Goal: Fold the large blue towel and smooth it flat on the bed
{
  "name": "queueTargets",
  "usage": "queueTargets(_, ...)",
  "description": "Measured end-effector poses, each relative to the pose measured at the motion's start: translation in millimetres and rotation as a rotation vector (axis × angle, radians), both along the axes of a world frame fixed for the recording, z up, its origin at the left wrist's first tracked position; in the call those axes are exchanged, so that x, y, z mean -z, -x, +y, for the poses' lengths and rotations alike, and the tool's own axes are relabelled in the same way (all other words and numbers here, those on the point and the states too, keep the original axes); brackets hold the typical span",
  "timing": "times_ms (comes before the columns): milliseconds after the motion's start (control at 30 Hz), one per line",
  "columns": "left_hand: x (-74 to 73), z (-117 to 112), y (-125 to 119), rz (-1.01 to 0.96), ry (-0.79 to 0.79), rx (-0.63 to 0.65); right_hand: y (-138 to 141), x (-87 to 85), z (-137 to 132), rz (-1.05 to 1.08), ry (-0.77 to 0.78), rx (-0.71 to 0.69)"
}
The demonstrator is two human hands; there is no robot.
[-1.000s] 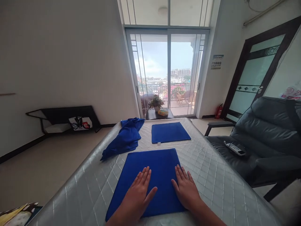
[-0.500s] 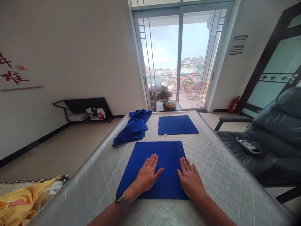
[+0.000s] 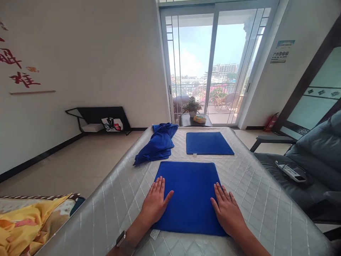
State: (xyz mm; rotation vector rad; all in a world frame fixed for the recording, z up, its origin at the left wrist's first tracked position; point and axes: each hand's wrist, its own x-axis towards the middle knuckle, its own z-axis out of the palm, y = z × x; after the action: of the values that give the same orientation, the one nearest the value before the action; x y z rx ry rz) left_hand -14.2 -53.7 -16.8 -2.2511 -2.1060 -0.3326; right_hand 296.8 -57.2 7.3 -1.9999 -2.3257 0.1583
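Head view: left hand [image 3: 155, 203] and right hand [image 3: 228, 212] spread flat on near folded towel [image 3: 190, 193]; 1 folded towel [image 3: 209, 143] upper centre, 1 crumpled towel [image 3: 158, 144] unfolded.

folded towel [image 3: 190, 195] before another [image 3: 209, 143], bundle [image 3: 158, 144] left.

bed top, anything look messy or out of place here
One thing: the crumpled blue cloth lies bunched near the far left of the mattress, while the far folded towel and the near folded towel lie flat and square. The left hand and right hand press flat on the near one.
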Motion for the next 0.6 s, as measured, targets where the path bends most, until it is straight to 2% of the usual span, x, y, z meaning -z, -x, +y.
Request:
queueTargets(200, -4.6, -7.2, 10.2, 0.012, -0.103, 0.037, -7.0, 11.1, -0.9, 0.036, -0.061, -0.032)
queueTargets(333, -8.2, -12.7, 8.3, 0.024, -0.110, 0.077, -10.4, 15.7, -1.2, 0.049, -0.115, -0.046)
queueTargets(600, -12.1, -7.3, 7.0, -0.012, -0.078, 0.050, -7.6, 3.2, -3.9, 0.033, -0.139, -0.039)
